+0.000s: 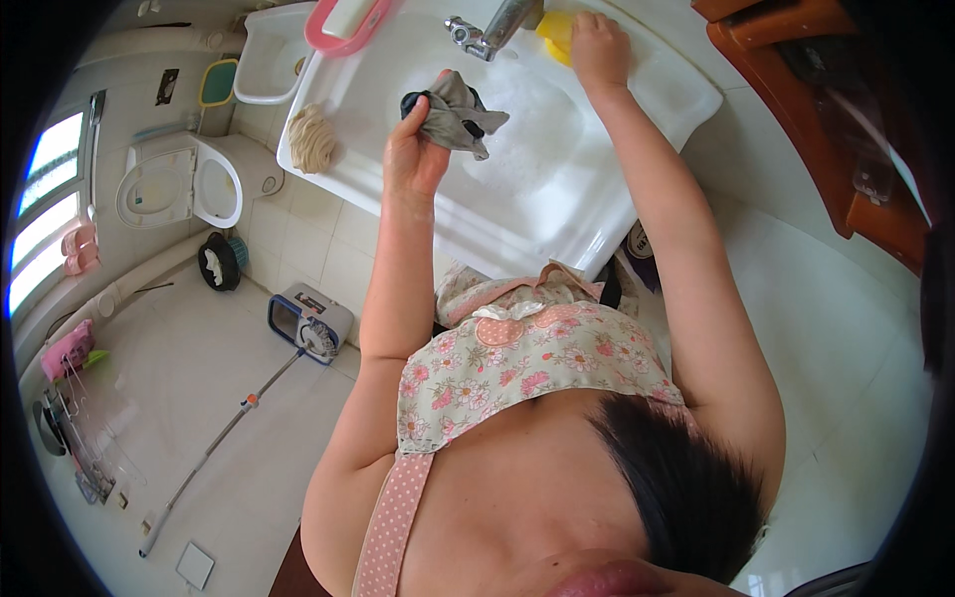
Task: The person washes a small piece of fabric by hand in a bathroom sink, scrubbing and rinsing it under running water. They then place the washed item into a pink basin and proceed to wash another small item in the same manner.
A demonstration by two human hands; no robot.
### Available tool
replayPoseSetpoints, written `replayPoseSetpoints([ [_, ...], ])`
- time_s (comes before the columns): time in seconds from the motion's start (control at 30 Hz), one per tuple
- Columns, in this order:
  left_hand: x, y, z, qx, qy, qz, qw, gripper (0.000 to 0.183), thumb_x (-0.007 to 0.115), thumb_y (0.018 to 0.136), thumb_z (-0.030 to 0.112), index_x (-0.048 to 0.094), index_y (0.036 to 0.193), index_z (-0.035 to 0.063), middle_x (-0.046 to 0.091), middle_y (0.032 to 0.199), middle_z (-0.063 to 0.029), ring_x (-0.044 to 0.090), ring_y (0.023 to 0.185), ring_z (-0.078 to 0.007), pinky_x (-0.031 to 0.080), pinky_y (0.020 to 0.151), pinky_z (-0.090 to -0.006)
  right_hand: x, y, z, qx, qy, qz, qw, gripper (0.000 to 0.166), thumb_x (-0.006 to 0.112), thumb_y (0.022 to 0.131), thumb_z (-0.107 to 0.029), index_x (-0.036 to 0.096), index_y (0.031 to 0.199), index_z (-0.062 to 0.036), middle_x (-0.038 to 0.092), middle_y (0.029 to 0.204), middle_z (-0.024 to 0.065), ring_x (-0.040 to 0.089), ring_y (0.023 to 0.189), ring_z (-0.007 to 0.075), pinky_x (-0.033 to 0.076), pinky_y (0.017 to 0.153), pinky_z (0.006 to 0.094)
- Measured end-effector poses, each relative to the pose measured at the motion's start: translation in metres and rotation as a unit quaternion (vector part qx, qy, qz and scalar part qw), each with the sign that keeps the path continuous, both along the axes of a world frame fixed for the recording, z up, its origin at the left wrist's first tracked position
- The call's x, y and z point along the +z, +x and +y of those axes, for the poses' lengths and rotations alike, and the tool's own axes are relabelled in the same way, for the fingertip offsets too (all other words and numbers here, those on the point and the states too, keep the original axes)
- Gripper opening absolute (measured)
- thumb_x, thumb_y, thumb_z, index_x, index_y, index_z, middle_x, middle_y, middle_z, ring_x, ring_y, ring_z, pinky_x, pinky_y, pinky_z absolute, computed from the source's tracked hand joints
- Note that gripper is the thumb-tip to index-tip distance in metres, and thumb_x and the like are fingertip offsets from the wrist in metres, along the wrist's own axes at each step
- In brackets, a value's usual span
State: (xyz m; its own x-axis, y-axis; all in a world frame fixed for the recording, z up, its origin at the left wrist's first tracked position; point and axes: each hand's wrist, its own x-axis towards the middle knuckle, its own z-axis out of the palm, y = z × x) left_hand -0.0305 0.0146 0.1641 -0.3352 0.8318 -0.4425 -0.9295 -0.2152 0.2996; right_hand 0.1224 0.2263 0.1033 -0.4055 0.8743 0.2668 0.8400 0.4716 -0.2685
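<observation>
My left hand point(419, 153) grips a small bunched grey and black cloth point(455, 112), possibly a sock, above the white washbasin point(358, 179). The cloth's loose folds stick out to the right of my thumb. At the basin's back ledge, my right hand point(601, 52) is against a yellow object point(558, 33), perhaps a soap dish. Its fingers are curled and their tips are hidden, so a hold cannot be made out. The chrome faucet point(503, 30) stands between my two hands, left of the yellow object. Whitish suds or water lie in the bowl.
A crumpled beige cloth point(311, 139) rests on the basin's left rim, below a pink dish point(347, 30) with a white bar. To the left are a toilet point(218, 183), a mop bucket point(328, 313) and a mop handle point(213, 448). Wooden furniture point(791, 112) stands at right.
</observation>
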Motion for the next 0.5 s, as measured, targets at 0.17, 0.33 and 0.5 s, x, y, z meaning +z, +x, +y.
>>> replayPoseSetpoints([
  [0.17, 0.005, 0.012, 0.003, -0.026, 0.039, -0.016, 0.999, 0.038, 0.031, 0.093, 0.015, 0.035, 0.122, -0.0088, 0.041, 0.127, -0.0178, 0.040, 0.117, -0.0275, 0.030, 0.102, -0.0394, 0.046, -0.012, -0.059, 0.079, 0.015, 0.328, 0.941, 0.008, 0.058, 0.078, -0.012, 0.059, 0.084, -0.0060, 0.060, 0.078, 0.0086, 0.057, 0.069, 0.0266, 0.046, 0.063, 0.0356],
  [0.33, 0.004, 0.028, 0.010, -0.039, 0.033, -0.038, 0.998, 0.034, 0.025, 0.095, 0.021, 0.044, 0.113, -0.0001, 0.046, 0.121, -0.0170, 0.044, 0.112, -0.0284, 0.035, 0.098, -0.0402, 0.065, -0.037, -0.154, 0.190, -0.009, 0.281, 0.941, 0.022, 0.060, 0.075, -0.011, 0.061, 0.095, -0.0030, 0.059, 0.096, 0.0070, 0.051, 0.093, 0.0240, 0.043, 0.077, 0.0339],
  [0.5, -0.003, 0.029, -0.002, -0.091, 0.017, -0.009, 0.996, 0.034, 0.035, 0.093, 0.023, 0.043, 0.115, -0.0019, 0.048, 0.118, -0.0172, 0.049, 0.107, -0.0271, 0.040, 0.093, -0.0374, 0.071, -0.021, -0.169, 0.266, -0.078, 0.233, 0.932, 0.031, 0.057, 0.079, -0.023, 0.060, 0.104, -0.0051, 0.054, 0.116, 0.0074, 0.041, 0.112, 0.0245, 0.033, 0.092, 0.0379],
])
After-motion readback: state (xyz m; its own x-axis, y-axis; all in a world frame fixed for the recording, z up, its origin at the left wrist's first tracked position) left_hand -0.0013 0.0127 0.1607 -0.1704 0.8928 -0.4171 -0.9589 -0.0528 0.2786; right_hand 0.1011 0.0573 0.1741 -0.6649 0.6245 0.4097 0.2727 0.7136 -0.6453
